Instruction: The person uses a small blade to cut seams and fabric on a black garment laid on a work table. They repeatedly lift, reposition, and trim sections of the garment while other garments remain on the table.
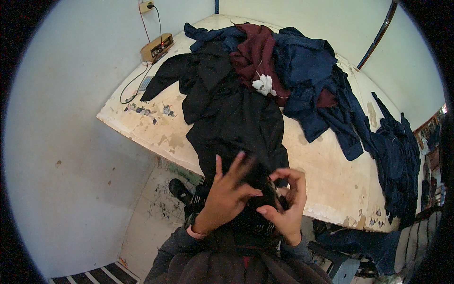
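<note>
Black fabric (236, 113) lies across the table and hangs over its near edge toward my lap. Over the fabric's near end is my left hand (224, 201), fingers spread and partly smeared by motion, with nothing visible in it. My right hand (292, 203) is just to the right, its fingers curled around a small dark tool (283, 202) with a shiny part. The tool's exact kind is hard to make out, though it looks like thread snips. The two hands are apart, and dark cloth beneath them merges with my clothing.
Maroon cloth (255, 47), a white scrap (264, 85) and navy garments (302, 57) are heaped on the worn table (331, 189). More navy clothes (397, 156) hang over its right side. A corded box (157, 47) stands far left. Beside me, a striped garment (421, 246) shows.
</note>
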`<state>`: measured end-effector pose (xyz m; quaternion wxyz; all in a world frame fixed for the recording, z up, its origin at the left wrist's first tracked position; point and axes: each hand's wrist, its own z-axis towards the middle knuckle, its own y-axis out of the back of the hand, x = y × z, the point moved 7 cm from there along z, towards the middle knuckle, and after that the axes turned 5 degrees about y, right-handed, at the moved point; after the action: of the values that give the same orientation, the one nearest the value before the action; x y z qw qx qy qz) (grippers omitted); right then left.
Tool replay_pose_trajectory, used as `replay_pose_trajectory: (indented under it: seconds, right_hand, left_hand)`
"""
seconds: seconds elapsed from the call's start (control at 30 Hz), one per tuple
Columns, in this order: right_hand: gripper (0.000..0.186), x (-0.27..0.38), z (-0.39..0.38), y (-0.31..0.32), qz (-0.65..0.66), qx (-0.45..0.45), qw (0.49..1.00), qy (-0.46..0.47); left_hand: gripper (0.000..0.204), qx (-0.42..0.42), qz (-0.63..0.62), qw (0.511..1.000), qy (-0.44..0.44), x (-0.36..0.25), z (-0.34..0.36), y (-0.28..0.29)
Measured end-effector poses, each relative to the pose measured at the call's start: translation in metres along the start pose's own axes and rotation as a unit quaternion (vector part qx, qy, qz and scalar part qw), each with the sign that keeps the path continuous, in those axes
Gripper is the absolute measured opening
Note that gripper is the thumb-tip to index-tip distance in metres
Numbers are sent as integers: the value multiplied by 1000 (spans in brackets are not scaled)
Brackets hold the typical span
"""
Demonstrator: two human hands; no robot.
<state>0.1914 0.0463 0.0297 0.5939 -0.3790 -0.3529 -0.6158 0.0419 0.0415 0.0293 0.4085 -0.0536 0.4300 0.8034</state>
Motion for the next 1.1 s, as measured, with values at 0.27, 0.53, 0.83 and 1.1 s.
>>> replay_pose_trajectory:
  seconds: [0.27, 0.53, 0.83, 1.1]
  right_hand:
    - [21, -64, -8, 27, 22, -52, 983, -175]
    - [48, -36, -7, 34, -103, -94, 990, -35]
    - [28, -7, 5, -9, -416, 90, 898, 113]
    - [19, -39, 20, 64, -119, -97, 984, -90]
  left_hand:
    - [8, 185, -26, 982, -10, -4, -39, -12]
    - [38, -107, 102, 968, 203, 47, 10, 64]
    - [32, 83, 66, 994, -30, 67, 73, -27]
    - [15, 251, -330, 897, 155, 66, 48, -25]
